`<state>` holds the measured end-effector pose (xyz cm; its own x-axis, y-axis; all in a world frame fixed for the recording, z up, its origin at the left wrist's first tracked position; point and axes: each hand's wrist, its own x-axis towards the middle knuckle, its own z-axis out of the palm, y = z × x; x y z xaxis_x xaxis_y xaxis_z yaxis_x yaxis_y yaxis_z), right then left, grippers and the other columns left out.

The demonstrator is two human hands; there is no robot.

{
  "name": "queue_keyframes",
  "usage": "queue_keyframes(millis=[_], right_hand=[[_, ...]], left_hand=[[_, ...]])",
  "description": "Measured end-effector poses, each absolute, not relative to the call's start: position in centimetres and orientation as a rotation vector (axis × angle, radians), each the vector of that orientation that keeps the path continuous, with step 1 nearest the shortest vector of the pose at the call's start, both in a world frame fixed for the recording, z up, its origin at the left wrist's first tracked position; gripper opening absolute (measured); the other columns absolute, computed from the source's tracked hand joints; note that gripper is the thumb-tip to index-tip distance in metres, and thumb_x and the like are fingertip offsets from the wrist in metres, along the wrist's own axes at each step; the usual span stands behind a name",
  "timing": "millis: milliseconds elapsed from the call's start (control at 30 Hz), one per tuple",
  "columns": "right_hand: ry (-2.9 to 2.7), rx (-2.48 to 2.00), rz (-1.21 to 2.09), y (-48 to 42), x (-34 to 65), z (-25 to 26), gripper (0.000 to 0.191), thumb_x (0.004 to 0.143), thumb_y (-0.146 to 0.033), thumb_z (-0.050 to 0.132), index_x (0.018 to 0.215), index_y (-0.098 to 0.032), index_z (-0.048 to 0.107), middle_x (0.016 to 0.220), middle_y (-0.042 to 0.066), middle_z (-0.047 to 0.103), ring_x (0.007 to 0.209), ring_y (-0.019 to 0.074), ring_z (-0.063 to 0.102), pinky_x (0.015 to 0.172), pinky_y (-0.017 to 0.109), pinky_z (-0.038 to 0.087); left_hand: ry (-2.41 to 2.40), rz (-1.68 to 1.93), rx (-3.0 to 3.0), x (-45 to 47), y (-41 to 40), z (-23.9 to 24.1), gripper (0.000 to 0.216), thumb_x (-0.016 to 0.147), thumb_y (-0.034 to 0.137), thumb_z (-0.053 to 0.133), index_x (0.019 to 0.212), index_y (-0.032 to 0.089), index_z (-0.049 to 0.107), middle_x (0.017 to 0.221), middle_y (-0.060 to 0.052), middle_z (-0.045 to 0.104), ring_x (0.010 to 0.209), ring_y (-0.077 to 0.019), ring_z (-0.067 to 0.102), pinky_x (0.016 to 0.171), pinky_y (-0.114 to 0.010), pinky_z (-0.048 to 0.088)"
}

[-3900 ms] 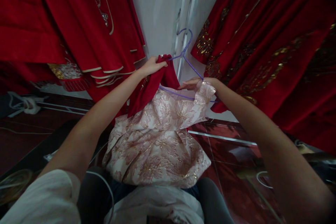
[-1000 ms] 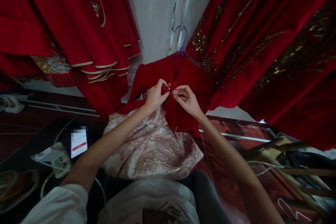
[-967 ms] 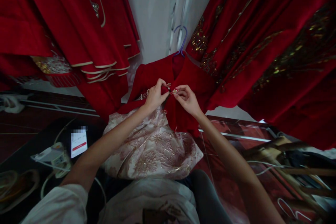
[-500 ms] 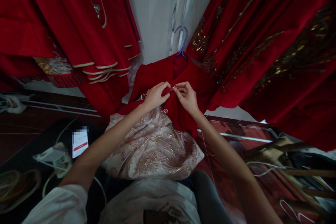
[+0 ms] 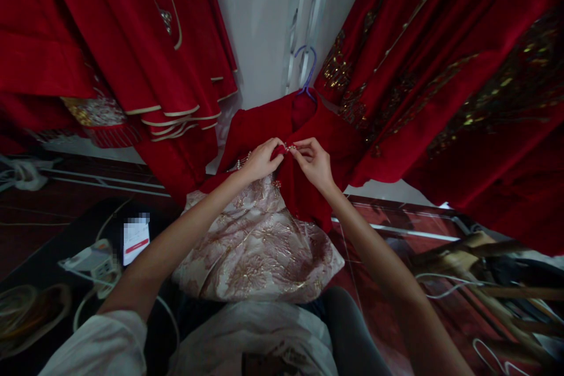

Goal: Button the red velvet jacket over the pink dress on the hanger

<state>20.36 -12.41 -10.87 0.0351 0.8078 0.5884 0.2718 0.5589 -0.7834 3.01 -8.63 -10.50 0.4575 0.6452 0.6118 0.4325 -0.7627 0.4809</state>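
Note:
A red jacket (image 5: 264,120) hangs from a purple hanger (image 5: 309,69) in front of me, its lower part over a pale pink and gold patterned cloth (image 5: 264,247). My left hand (image 5: 262,161) is closed in a pinch on the jacket's front edge. Close beside it, my right hand (image 5: 315,161) pinches a small beaded fastening (image 5: 289,148) at the front opening. A second beaded ornament (image 5: 277,184) sits lower on the front edge. White beadwork (image 5: 243,160) shows left of my left hand. The fingertips hide how the two edges meet.
Red garments with pale piping (image 5: 176,70) hang at left, and red garments with gold sequins (image 5: 440,88) at right. A dark table (image 5: 57,252) at lower left bears a lit phone (image 5: 136,241), a power strip (image 5: 103,264) and cables. Wooden furniture (image 5: 497,305) stands at lower right.
Both hands keep nearly the same place at the fastening, with the fingertips slightly closer together. The whole view has shifted a little.

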Motion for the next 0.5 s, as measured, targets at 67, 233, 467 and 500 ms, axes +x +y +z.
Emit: queue_keyframes(millis=[67, 233, 467, 500], right_hand=[[-1.521, -0.950, 0.547, -12.42, 20.45, -10.82, 0.024, 0.082, -0.039, 0.064, 0.095, -0.020, 0.059, 0.096, 0.004, 0.069, 0.083, 0.0152, 0.069, 0.070, 0.028, 0.058], [-1.524, -0.942, 0.561, -12.42, 20.95, -10.88, 0.025, 0.082, -0.041, 0.064, 0.095, -0.020, 0.063, 0.102, 0.005, 0.070, 0.085, 0.0161, 0.070, 0.075, 0.030, 0.060], [-1.515, -0.924, 0.632, -12.35, 21.26, -10.81, 0.028, 0.076, -0.038, 0.072, 0.095, -0.019, 0.064, 0.100, 0.006, 0.071, 0.086, 0.0180, 0.071, 0.077, 0.032, 0.060], [-1.514, -0.925, 0.638, -12.32, 21.24, -10.78, 0.028, 0.075, -0.038, 0.073, 0.093, -0.018, 0.064, 0.099, 0.006, 0.071, 0.085, 0.0180, 0.071, 0.077, 0.032, 0.060]], left_hand=[[0.951, 1.165, 2.482, 3.18, -8.80, -10.23, 0.011, 0.081, 0.018, 0.051, 0.092, 0.019, 0.055, 0.085, -0.002, 0.059, 0.078, -0.0163, 0.057, 0.075, -0.029, 0.044], [1.047, 1.195, 2.496, 3.80, -9.23, -9.78, 0.014, 0.084, 0.032, 0.055, 0.091, 0.020, 0.056, 0.086, -0.002, 0.058, 0.075, -0.0157, 0.055, 0.071, -0.028, 0.043], [1.045, 1.160, 2.578, 3.77, -9.30, -9.94, 0.014, 0.083, 0.029, 0.056, 0.094, 0.020, 0.058, 0.086, -0.001, 0.057, 0.077, -0.0162, 0.055, 0.071, -0.027, 0.043], [1.036, 1.158, 2.597, 3.68, -9.34, -9.88, 0.014, 0.083, 0.028, 0.056, 0.094, 0.020, 0.058, 0.086, -0.001, 0.057, 0.077, -0.0162, 0.055, 0.071, -0.027, 0.043]])
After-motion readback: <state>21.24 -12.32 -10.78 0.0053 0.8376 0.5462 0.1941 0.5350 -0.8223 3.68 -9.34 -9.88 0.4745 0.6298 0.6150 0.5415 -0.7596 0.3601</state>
